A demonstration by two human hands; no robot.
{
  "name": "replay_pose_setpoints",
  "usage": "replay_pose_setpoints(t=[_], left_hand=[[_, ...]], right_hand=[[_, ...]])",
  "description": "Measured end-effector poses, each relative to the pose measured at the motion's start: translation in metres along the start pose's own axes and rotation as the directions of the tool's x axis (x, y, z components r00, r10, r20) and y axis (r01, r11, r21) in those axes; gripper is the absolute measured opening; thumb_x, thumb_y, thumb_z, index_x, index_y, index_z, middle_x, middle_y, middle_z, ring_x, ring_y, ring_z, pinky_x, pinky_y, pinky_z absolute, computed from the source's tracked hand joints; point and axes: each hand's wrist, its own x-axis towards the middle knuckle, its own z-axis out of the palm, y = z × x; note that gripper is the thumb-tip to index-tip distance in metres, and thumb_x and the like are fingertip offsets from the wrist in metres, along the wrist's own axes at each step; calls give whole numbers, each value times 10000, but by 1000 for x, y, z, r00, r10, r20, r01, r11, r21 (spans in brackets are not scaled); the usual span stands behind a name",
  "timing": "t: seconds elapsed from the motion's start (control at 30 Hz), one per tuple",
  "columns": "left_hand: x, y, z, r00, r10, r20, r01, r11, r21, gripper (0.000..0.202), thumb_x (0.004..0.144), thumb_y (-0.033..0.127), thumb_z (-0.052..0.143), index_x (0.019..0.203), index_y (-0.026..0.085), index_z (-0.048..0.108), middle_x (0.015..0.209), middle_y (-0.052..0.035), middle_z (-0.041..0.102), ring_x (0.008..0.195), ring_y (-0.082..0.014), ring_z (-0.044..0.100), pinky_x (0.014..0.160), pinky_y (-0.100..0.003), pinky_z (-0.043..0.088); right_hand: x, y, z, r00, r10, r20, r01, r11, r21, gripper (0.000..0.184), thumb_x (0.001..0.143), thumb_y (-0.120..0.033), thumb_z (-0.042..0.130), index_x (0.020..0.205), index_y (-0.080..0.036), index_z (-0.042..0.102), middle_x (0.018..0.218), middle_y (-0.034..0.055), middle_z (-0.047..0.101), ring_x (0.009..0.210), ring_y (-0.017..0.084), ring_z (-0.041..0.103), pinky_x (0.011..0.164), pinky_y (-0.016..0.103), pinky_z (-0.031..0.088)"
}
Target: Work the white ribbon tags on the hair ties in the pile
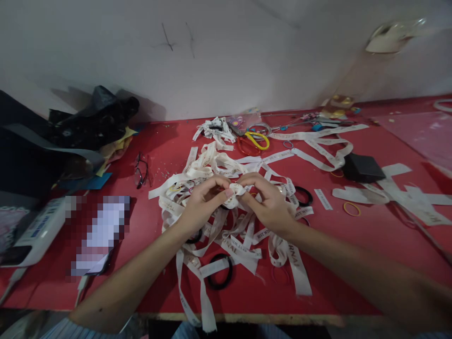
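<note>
Pale wall point(226, 70) at rear, w/ dark scuff marks. Red tabletop point(339, 273) abuts it; pale specks on surface L of ctr. Tangled heap of printed white ribbon point(212, 165) fills ctr; one end hangs over front edge. L forearm point(141, 268) and R forearm point(339, 259) cross front edge, hiding parts of tabletop. Crumpled black plastic bag point(92, 115) toward rear L corner; contents hidden. L hand point(208, 200) and R hand point(264, 202) over heap, close tog.; thumb & fingertips of each pinch the same bunched ribbon point(233, 194), held betw. them above ctr. Smartphone point(106, 230), screen pixelated, toward front L corner, cable point(82, 287) attached. White device w/ print point(38, 230) beside it, nearer L edge. Black box point(363, 168) toward R edge, ribbon strips next to it. Scissors point(241, 133), one yellow & one red handle, nr rear edge, behind heap. Clear packet point(249, 118) also at rear edge, pink item seen inside. Eyeglasses point(140, 170) L of heap. Black hair tie point(231, 270) nr front edge, ribbon across it. Yellow rubber band point(352, 215) R of heap, apart.
</note>
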Motion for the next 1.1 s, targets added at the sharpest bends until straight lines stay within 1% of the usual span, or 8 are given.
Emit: replay_pose_setpoints(t=[0.1,0.23,0.43,0.57,0.67,0.77,0.87,1.1], left_hand=[[0,-1,0,999,-36,-37,36,999,-16,141,856,317,659,872,192,596,857,8,555,772,-103,510,697,-196,416],[2,0,0,997,-69,-43,68,997,-30,229,824,325,696,1012,210,634,909,-2,598,806,-107,543,702,-187,437],[2,1,0,996,-80,-42,78,996,-46,172,810,331,710,883,180,671,848,-3,633,737,-99,548,673,-194,436],[1,-1,1,986,-148,-71,137,981,-134,167,795,330,723,854,183,670,800,9,615,682,-90,518,651,-198,420],[2,-2,1,980,-184,-78,171,973,-156,185,783,342,731,851,181,668,790,11,609,673,-91,515,638,-199,417],[3,-1,2,980,-188,-65,179,976,-128,198,790,362,722,832,177,666,734,21,590,651,-84,513,624,-193,415],[3,1,2,981,-190,-31,187,979,-80,214,807,379,702,806,171,655,675,29,569,626,-82,517,626,-200,424],[2,3,3,983,-176,-44,172,982,-76,224,837,387,669,822,168,624,706,16,591,649,-88,549,623,-199,444]], right_hand=[[0,1,1,1000,-16,1,16,1000,-8,82,904,-162,574,959,-221,587,958,35,620,944,169,589,870,324,466],[0,0,1,1000,-22,2,22,1000,-10,70,907,-171,578,956,-220,591,958,36,625,944,169,592,872,323,468],[1,-2,-1,1000,5,27,-4,1000,-24,30,921,-207,568,939,-220,587,936,42,625,912,180,597,835,335,483],[1,-3,0,999,5,40,-4,999,-38,27,920,-221,565,934,-222,587,939,44,634,922,190,604,848,349,489],[1,-5,0,1000,30,7,-30,999,-38,89,910,-213,573,996,-229,591,970,46,647,928,190,615,851,344,498],[0,-7,-1,1000,16,-5,-16,1000,-19,168,897,-172,585,1046,-244,607,997,35,663,938,178,624,849,325,501],[0,-7,-1,1000,-30,5,30,999,-16,192,894,-127,570,1016,-255,645,955,16,675,907,163,631,831,314,499],[-2,-7,-2,999,31,-31,-33,997,-68,201,907,-136,552,1015,-249,678,935,28,691,863,172,648,765,322,515]])
